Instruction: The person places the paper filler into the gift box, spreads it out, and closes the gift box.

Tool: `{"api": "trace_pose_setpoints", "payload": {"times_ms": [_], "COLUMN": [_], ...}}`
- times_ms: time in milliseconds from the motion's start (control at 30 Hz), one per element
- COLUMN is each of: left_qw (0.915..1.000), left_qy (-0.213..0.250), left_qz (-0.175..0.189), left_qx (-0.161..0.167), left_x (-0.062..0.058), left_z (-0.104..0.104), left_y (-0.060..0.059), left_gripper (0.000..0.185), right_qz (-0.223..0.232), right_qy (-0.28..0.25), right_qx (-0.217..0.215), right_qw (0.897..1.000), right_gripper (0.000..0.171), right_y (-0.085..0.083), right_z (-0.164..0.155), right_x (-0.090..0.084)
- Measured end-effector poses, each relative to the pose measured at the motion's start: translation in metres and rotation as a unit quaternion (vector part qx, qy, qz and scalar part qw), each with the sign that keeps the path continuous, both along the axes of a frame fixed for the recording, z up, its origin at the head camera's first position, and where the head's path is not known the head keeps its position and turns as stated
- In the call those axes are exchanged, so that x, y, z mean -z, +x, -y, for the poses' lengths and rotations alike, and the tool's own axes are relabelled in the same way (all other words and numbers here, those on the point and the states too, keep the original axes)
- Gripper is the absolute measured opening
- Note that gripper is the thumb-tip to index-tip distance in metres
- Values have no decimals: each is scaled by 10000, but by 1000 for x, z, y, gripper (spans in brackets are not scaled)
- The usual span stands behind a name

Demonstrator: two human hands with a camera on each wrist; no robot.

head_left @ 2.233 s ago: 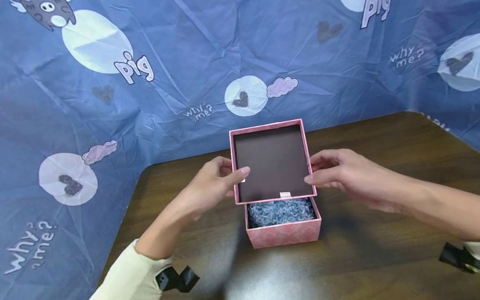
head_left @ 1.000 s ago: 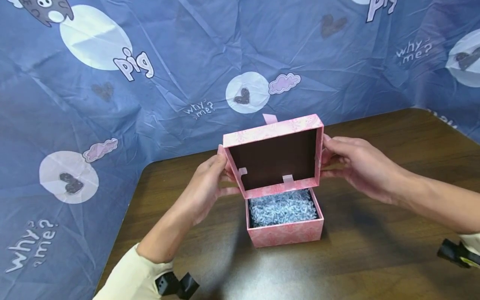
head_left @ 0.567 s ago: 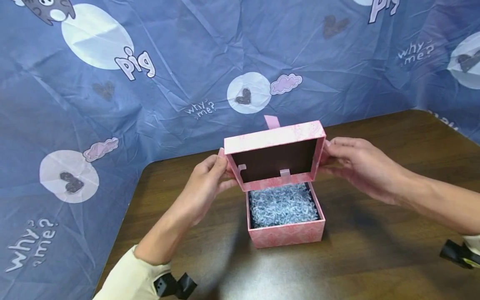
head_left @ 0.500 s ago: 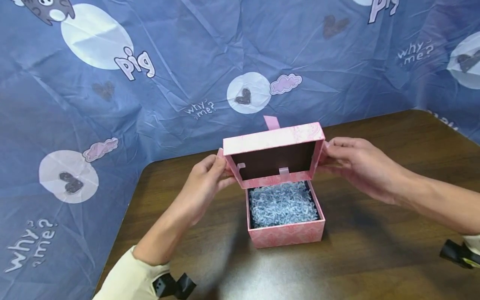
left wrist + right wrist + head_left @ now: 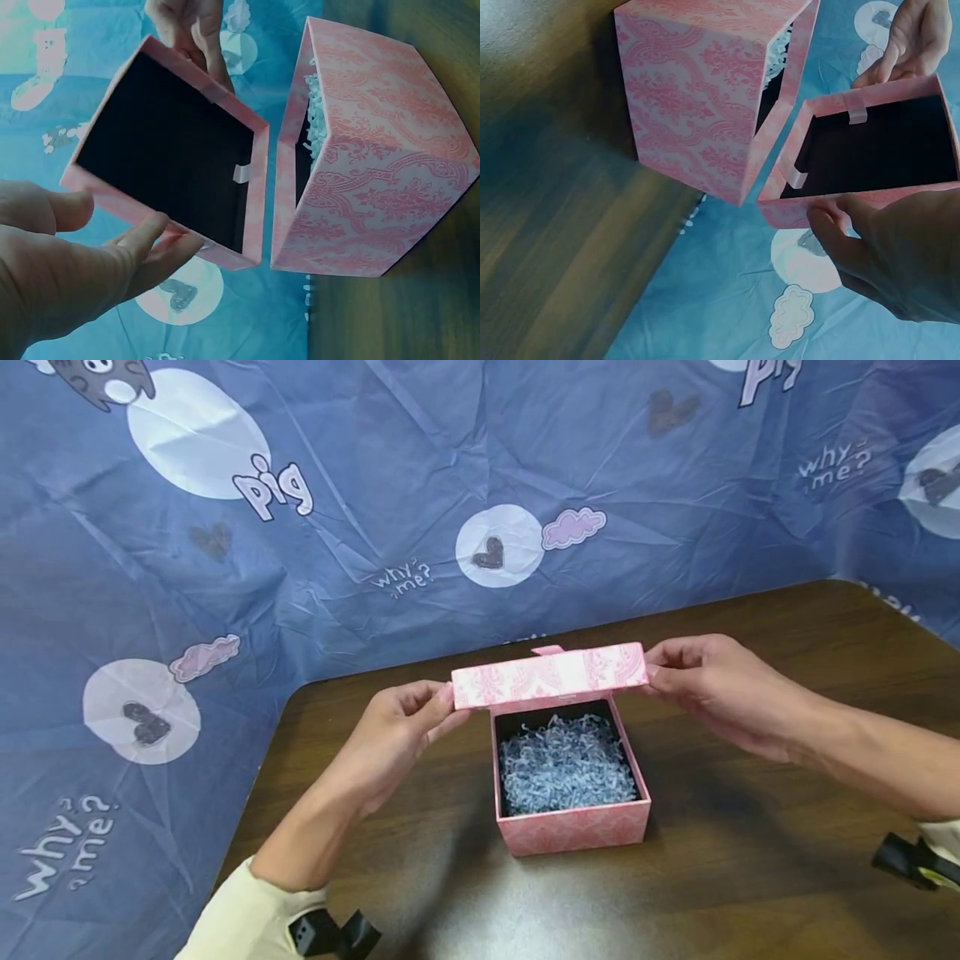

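Note:
A pink patterned box lid [image 5: 551, 678] is held between both hands above the back of a matching pink box [image 5: 573, 831]. My left hand [image 5: 390, 739] grips the lid's left side, thumb at its near corner. The right side is pinched by my right hand [image 5: 712, 693]. Both wrist views show the lid's dark inside [image 5: 169, 142] with small ribbon tabs, tilted and apart from the box. Blue-grey shredded paper [image 5: 566, 768] fills the box, which stands on the table. A pink ribbon [image 5: 547, 651] sticks up behind the lid.
The brown wooden table [image 5: 750, 877] reaches back to a blue printed cloth [image 5: 375, 468] hanging behind and at the left. Black devices, such as the left wrist one [image 5: 333, 933], are strapped at both cuffs.
Both hands have lowered the lid and tipped it, so its dark inside no longer faces the head camera. More of the shredded paper shows. The box has stayed in place.

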State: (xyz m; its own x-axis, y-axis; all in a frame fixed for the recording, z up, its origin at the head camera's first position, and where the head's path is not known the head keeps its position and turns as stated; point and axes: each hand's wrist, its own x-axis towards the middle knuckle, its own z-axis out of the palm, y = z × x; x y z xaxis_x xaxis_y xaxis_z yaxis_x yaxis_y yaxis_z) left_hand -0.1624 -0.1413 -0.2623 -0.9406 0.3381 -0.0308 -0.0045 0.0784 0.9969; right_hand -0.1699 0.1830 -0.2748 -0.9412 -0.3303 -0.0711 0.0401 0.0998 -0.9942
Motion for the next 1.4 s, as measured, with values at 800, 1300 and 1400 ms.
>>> {"api": "trace_pose_setpoints", "payload": {"times_ms": [800,1300,1400], "left_qw": [9970,9954,9945], "left_qy": [-744,-926,-1001], "left_qz": [-210,-190,-275], "left_qx": [103,147,169], "left_x": [21,41,44], "left_z": [-2,-7,-7], "left_y": [11,22,25], "left_gripper": [37,35,35], "right_qz": [-1590,-1916,-1945], "right_qy": [1624,1742,1781], "right_qx": [-232,-489,-513], "right_qw": [9736,9646,9632], "right_gripper": [19,22,23], "right_y": [10,16,18], "right_z": [8,11,11], "right_x": [10,32,35]}}
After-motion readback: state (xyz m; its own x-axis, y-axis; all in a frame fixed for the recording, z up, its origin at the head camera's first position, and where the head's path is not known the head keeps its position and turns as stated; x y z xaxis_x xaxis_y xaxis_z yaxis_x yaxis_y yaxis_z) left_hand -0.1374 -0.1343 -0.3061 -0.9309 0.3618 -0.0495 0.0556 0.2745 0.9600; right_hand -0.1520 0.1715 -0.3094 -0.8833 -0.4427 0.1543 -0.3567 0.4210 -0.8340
